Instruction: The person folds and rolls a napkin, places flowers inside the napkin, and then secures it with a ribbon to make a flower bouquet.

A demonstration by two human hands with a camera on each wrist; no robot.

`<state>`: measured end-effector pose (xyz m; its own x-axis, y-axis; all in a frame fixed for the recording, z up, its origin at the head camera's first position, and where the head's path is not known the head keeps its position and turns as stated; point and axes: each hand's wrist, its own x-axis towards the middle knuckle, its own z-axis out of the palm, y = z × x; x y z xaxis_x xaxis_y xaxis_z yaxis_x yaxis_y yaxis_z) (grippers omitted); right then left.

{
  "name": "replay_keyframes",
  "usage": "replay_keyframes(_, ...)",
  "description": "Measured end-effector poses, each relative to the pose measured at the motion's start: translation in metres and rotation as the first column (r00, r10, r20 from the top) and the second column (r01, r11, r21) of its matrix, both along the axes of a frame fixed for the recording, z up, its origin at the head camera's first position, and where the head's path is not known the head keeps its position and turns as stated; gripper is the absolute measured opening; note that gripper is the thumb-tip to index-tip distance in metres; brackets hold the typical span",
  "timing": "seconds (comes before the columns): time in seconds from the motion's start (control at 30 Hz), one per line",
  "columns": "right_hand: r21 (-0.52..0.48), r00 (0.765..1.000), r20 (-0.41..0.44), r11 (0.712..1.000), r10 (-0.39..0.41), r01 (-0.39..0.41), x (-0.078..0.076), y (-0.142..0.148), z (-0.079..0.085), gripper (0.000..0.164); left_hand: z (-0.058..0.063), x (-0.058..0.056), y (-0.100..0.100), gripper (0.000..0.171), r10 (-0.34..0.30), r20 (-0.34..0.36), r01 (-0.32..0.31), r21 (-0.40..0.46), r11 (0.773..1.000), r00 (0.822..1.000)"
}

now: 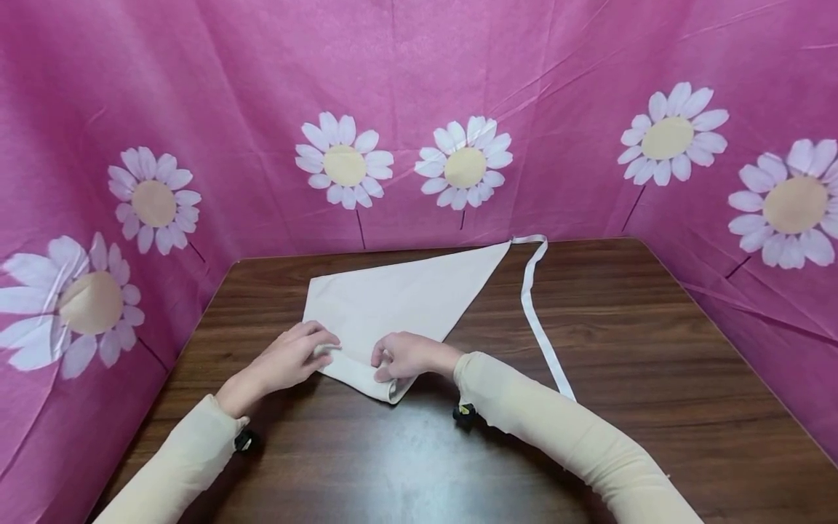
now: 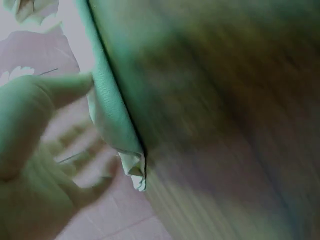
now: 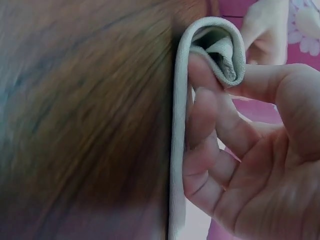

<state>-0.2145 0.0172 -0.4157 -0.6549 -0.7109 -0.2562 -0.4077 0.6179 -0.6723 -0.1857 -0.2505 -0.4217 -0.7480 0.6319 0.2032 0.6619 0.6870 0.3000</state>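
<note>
Cloth, pale cream, lies on a dark wood-grain surface, its far part flat and its near edge turned up into a loose roll. From its far right corner a narrow white strap bends round and runs down toward the right forearm. A person in cream sleeves works at the roll with two bare hands. The right hand grasps the roll at its right end; the right wrist view shows fingers tucked under the curl and the thumb against its outside, with layers visible inside. The left hand, at the other end, is not clasped: its thumb rests against the roll while the fingers, blurred in the left wrist view, spread loosely. Behind hangs a pink backdrop printed with white daisies.

The step in hand looks like rolling up the cloth, still at an early stage, with much lying flat. The next move probably calls for both hands turning the roll away from the person, keeping its ends level and the curl snug.
</note>
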Motion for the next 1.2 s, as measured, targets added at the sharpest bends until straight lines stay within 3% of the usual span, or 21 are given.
replay_keyframes(0.07,0.004,1.000,0.021,1.000,-0.002,0.002,0.001,0.003,0.000,0.012,-0.001,0.000,0.002,0.025,-0.071,-0.029,0.072,0.014,0.997,0.997)
replay_keyframes(0.13,0.022,1.000,-0.003,1.000,0.005,-0.005,0.002,0.005,-0.001,0.016,-0.001,0.000,0.004,0.030,-0.134,-0.007,0.134,0.020,0.991,0.991)
replay_keyframes(0.27,0.093,0.986,-0.164,0.996,0.033,-0.018,0.001,0.007,-0.001,0.024,-0.002,0.002,0.005,0.036,-0.179,0.038,0.178,0.019,0.984,0.983)
replay_keyframes(0.37,0.109,0.972,-0.230,0.994,0.045,-0.021,0.000,0.009,0.000,0.025,-0.003,0.001,0.006,0.036,-0.174,0.026,0.174,0.024,0.984,0.984)
replay_keyframes(0.57,0.057,0.978,-0.200,0.997,0.053,-0.042,0.001,0.012,0.000,0.018,0.000,-0.001,0.009,0.027,-0.178,0.061,0.176,0.034,0.984,0.982)
replay_keyframes(0.83,0.010,0.953,-0.296,0.998,0.062,-0.061,0.017,0.016,0.000,0.039,0.000,-0.006,0.012,0.019,-0.183,0.052,0.180,0.062,0.982,0.982)
replay_keyframes(0.93,0.037,0.947,-0.319,0.999,0.044,-0.034,0.018,0.017,0.001,0.035,0.001,-0.008,0.013,0.018,-0.185,0.048,0.181,0.069,0.981,0.982)
replay_keyframes(1.2,-0.022,0.981,-0.194,0.999,0.023,-0.028,0.009,0.022,0.000,0.017,0.000,-0.011,0.017,0.018,-0.097,0.066,0.094,0.058,0.994,0.993)
